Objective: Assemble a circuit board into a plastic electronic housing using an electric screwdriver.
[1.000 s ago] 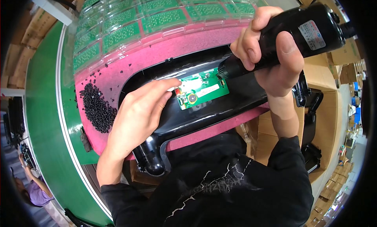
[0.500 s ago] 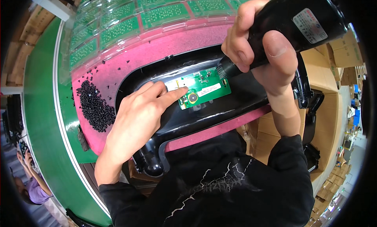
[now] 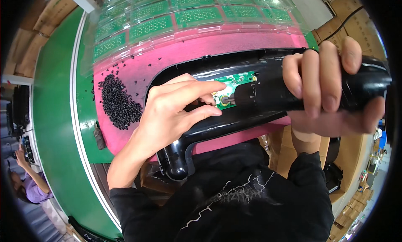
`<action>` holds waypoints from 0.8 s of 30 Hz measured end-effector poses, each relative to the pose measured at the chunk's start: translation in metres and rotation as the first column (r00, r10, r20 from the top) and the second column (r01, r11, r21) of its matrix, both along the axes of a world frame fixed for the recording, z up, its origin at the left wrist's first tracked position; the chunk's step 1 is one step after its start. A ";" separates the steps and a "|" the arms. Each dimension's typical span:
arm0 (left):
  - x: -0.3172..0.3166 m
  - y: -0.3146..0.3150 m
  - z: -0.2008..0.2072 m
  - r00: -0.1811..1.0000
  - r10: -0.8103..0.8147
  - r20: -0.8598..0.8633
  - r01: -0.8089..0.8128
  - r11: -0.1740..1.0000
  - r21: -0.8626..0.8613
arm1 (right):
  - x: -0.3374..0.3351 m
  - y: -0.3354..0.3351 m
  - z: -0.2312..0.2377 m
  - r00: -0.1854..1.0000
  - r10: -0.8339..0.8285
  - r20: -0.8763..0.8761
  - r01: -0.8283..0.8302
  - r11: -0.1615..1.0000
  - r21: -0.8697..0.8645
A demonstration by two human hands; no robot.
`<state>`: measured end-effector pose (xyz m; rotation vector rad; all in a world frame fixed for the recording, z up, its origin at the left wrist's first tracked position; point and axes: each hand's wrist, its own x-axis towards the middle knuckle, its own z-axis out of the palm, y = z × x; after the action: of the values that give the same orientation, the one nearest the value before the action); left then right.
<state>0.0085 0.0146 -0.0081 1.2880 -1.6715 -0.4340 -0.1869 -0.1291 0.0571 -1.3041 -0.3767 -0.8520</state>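
Observation:
My right hand [image 3: 318,82] is wrapped round a thick black electric screwdriver [image 3: 272,89], held tilted across the black plastic housing [image 3: 201,131]. Its metal bit meets the round ringed spot on a green circuit board [image 3: 242,78] lying inside the housing. The tool covers the board's lower right part. At the board's left end is my left hand [image 3: 167,108], its index finger stretched over the board and its thumb by the lower edge, with a gap between them. The other left fingers are partly hidden behind these.
A heap of small black screws [image 3: 119,103] lies on the pink mat [image 3: 184,49] to the left, a few scattered about. Clear plastic trays of green boards [image 3: 150,28] stand at the back. Cardboard boxes [image 3: 347,158] are at right. Another person [image 3: 33,183] works at far left.
The screwdriver has swung down from the board's upper right corner to the ringed spot at its lower left. My left thumb has come out beside the board. The whole view has shifted slightly.

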 end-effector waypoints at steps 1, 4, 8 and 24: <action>0.000 0.001 0.000 0.992 0.027 -0.122 -0.028 1.000 -0.009 | 0.012 0.001 -0.003 0.993 0.054 0.103 -0.057 0.998 0.019; 0.004 0.004 -0.001 0.992 0.029 -0.122 -0.034 0.999 -0.038 | 0.023 0.008 -0.009 0.990 0.034 0.140 -0.040 0.998 0.043; 0.006 0.006 -0.003 0.999 -0.003 -0.053 -0.001 0.997 -0.077 | 0.028 0.018 -0.011 0.980 -0.038 0.195 0.022 0.996 0.084; 0.003 0.002 0.001 0.952 0.248 0.182 -0.176 0.925 -0.337 | 0.041 0.044 0.007 0.887 -0.347 -0.303 0.434 0.851 0.295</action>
<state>0.0118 0.0169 -0.0073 1.2901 -1.6759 0.1141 -0.1454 -0.0852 0.0639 -1.1373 0.2463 -1.0357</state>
